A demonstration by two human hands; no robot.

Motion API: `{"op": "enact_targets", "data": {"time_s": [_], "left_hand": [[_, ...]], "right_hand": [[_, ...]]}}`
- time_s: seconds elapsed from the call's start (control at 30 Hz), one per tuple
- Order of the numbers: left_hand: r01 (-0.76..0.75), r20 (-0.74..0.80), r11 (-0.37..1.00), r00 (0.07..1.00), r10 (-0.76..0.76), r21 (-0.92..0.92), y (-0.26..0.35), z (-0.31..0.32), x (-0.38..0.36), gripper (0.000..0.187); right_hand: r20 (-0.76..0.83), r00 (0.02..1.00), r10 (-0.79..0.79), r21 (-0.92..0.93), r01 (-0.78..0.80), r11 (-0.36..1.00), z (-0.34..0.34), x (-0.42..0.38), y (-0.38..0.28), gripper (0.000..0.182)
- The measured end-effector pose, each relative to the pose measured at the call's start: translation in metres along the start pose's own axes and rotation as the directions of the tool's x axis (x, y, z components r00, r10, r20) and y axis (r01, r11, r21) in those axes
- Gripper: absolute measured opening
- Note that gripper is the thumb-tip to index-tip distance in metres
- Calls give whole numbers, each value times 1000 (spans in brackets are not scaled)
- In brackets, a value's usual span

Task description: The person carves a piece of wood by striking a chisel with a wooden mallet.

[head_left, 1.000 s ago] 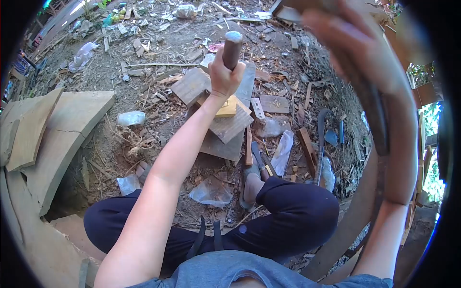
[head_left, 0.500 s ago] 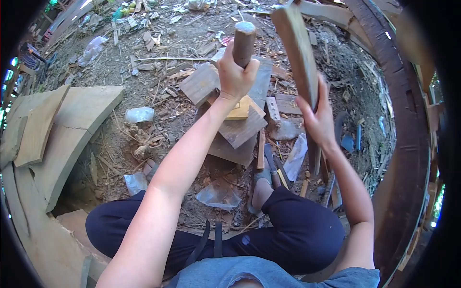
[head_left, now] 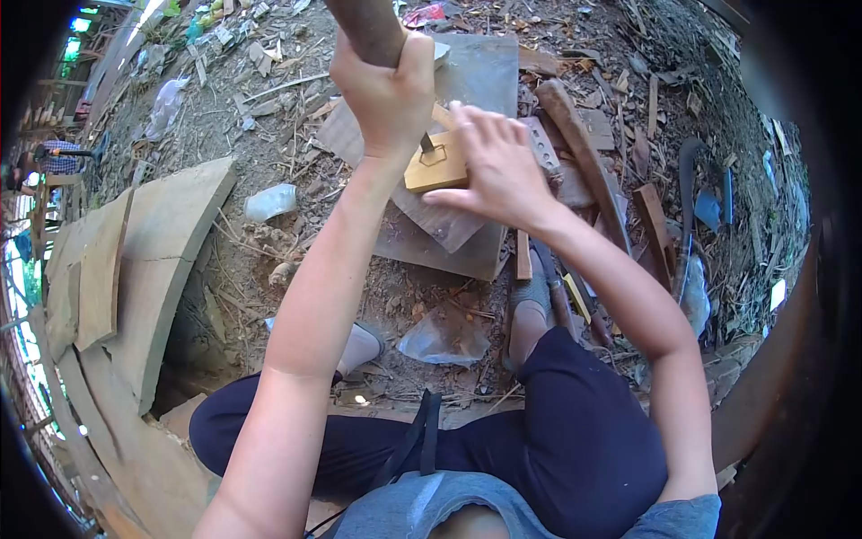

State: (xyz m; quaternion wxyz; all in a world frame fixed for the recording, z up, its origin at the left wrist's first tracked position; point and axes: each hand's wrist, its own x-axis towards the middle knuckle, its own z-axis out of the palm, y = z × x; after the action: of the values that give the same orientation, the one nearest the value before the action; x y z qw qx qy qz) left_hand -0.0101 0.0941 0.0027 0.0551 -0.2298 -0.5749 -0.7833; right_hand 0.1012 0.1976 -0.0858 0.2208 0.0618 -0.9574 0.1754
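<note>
Gripping a wooden-handled chisel, the left hand in the head view holds its dark tip at a yellow wooden block; the right hand is spread over the block's right end. The block sits on stacked boards upon dirt ground strewn with wood chips. Curved planks stand at left, a wooden billet at right.

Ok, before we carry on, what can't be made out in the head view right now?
Top end of the brown handle: head view, cut off by the upper edge.
Upper part of the dark blade: head view, hidden by the left hand.
Right end of the yellow block: head view, covered by the right hand.
Depth of the blade's tip in the block: head view, too small to tell.
</note>
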Motion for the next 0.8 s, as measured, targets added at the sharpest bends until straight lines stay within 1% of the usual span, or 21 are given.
{"op": "enact_targets", "data": {"time_s": [0.03,0.1,0.13,0.2,0.23,0.27,0.37,0.43,0.5,0.57,0.6,0.67,0.7,0.77,0.8], "left_hand": [[-3,-2,1000,1000,3,3,2,1,1,10],[-31,2,999,1000,31,38,2,3,1,10],[-24,-5,999,1000,25,41,2,2,2,10],[10,13,1000,1000,-11,21,-4,1,9,10],[9,-79,965,997,13,263,-12,1,19,19],[10,-88,965,996,14,261,-18,2,28,19],[178,-77,971,983,-168,162,-26,0,45,23],[195,-75,965,980,-185,177,-35,-5,56,24],[214,-72,958,976,-204,190,-47,-8,65,24],[316,-38,935,949,-314,159,-56,-12,73,24],[312,-38,936,950,-310,162,-58,-12,77,24],[415,-5,903,909,-417,112,-62,-11,83,23],[411,-2,905,911,-413,114,-65,-12,85,23],[475,-31,867,879,-476,154,-70,-12,91,22],[470,-24,869,881,-473,155,-72,-11,94,22]], "right_hand": [[-2,1000,-4,3,4,1000,8,2,-3,99],[103,995,17,40,-21,999,21,6,-7,95],[112,994,14,45,-19,999,25,7,-6,95],[64,998,-5,75,0,997,30,5,-2,89],[56,998,-12,67,8,998,30,6,-2,88],[62,998,-19,66,15,998,30,7,0,88],[44,999,-19,88,15,996,31,8,-1,87],[66,998,4,69,-9,998,30,8,-1,88],[52,999,7,70,-11,998,30,8,-1,88],[35,999,5,72,-7,997,31,9,-3,87],[35,999,20,74,-22,997,32,9,-4,87],[31,999,35,75,-37,997,31,9,-6,86],[40,998,50,75,-53,996,31,9,-7,86],[42,997,69,70,-72,995,31,9,-8,85],[33,997,72,71,-74,995,31,10,-8,85]]}}
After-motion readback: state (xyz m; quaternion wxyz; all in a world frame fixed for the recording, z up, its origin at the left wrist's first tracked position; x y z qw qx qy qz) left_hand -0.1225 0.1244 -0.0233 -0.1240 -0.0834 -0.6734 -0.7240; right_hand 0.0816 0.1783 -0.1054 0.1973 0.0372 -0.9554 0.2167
